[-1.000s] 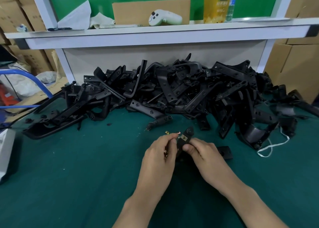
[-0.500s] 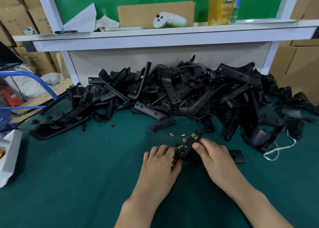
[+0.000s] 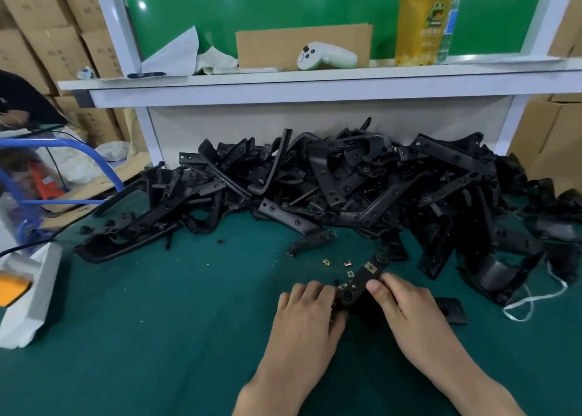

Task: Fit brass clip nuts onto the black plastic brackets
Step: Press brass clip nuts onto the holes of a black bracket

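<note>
A green mat (image 3: 157,337) covers the bench, with a white shelf (image 3: 283,81) behind it and cardboard boxes (image 3: 47,37) stacked further back. Beyond both hands, a pile (image 3: 362,188) of black brackets stretches across the mat.

The bracket (image 3: 362,281) being worked on lies between the hands. Its long axis slants from the left fingertips away and to the right, past the right thumb. The left hand (image 3: 307,318) is knuckles-up, with its fingers curled down over the bracket's near end; what else sits under them cannot be told. The right hand (image 3: 406,315) pinches the bracket's right edge about midway along. A fitted nut (image 3: 371,267) shows as brass near the far end.

Two loose nuts (image 3: 326,261) lie on the mat just beyond the left fingertips, left of the bracket's far end and apart from it. They are clearly nearer the left hand than the right. The next pick probably falls to the left hand, a short reach forward while the right steadies the bracket.

A small black plate (image 3: 450,310) lies just right of the right hand.
</note>
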`<state>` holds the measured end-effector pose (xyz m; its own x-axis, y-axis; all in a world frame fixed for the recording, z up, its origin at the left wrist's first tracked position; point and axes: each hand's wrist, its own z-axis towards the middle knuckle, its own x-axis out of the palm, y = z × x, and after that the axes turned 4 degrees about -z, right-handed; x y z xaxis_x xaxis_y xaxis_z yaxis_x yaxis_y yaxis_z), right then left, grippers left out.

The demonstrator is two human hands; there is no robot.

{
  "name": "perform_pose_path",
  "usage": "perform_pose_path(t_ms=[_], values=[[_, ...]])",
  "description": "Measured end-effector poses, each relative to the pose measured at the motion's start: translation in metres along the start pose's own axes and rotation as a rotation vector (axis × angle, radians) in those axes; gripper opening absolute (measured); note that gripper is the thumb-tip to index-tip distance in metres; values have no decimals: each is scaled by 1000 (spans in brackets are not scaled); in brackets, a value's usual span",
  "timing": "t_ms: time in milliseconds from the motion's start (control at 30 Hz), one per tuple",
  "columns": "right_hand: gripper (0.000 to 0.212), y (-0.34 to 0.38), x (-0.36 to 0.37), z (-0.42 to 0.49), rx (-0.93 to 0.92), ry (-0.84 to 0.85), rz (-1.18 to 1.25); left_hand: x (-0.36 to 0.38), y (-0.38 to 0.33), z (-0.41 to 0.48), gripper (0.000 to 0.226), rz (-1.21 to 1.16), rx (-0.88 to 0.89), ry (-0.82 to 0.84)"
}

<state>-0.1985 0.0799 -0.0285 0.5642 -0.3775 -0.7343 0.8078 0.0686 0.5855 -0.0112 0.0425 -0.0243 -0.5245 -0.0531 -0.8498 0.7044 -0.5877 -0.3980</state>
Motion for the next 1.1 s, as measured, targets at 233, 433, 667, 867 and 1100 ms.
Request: perform_pose_path(t_ms=[233, 433, 667, 867, 1100], values=[[39, 5, -2, 2, -11, 0, -17, -1, 1, 3, 28, -9, -7, -1], [30, 7, -4, 2, 11, 24, 11, -1, 2, 4, 27, -12, 6, -23], [31, 12, -5, 2, 3, 13, 6, -2, 2, 5, 27, -12, -10, 0], [33, 14, -6, 2, 12, 20, 12, -3, 1, 4, 29, -21, -21, 11], [34, 14, -7, 0, 31, 32, 14, -3, 2, 4, 37, -18, -29, 31]])
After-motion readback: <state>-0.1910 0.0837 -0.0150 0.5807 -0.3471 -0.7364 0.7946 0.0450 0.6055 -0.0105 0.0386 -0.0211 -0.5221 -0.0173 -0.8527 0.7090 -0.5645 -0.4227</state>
